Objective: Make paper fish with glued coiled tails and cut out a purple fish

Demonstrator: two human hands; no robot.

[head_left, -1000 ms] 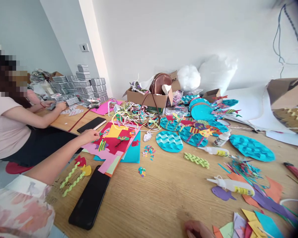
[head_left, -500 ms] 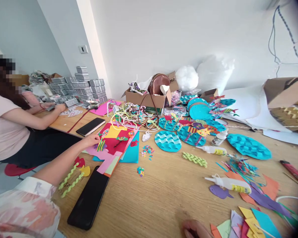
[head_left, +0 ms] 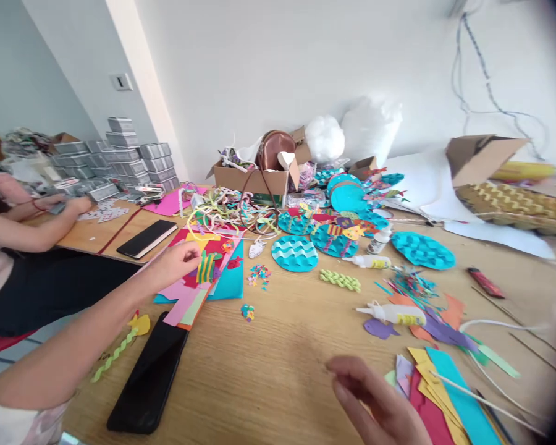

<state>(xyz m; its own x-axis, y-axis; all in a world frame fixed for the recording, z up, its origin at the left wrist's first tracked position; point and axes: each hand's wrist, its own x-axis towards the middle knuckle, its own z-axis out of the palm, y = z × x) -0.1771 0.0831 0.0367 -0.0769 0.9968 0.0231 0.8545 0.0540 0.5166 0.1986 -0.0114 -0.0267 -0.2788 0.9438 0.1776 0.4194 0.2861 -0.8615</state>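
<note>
My left hand (head_left: 184,259) pinches a green and yellow striped paper fish (head_left: 206,268) by its edge, above the pile of coloured paper (head_left: 188,304). At the lower right, over the wooden table, my right hand (head_left: 373,395) has its thumb and forefinger apart, holding nothing. Beside it lie strips of yellow, red and blue paper (head_left: 461,377). A black phone (head_left: 146,380) rests below the paper pile. To its left is a yellow paper fish (head_left: 141,324) with a wavy green strip (head_left: 115,355).
Glue bottles (head_left: 401,314), a purple paper fish (head_left: 380,329) and blue wavy ovals (head_left: 294,253) lie to the right and centre. A cardboard box (head_left: 250,180) stands at the back. Another person's hands (head_left: 76,205) are at the far left, near stacked tins (head_left: 125,161).
My left hand has lifted the striped fish and moved slightly right. My right hand has come further into view, its fingers spread. The view has shifted to the right.
</note>
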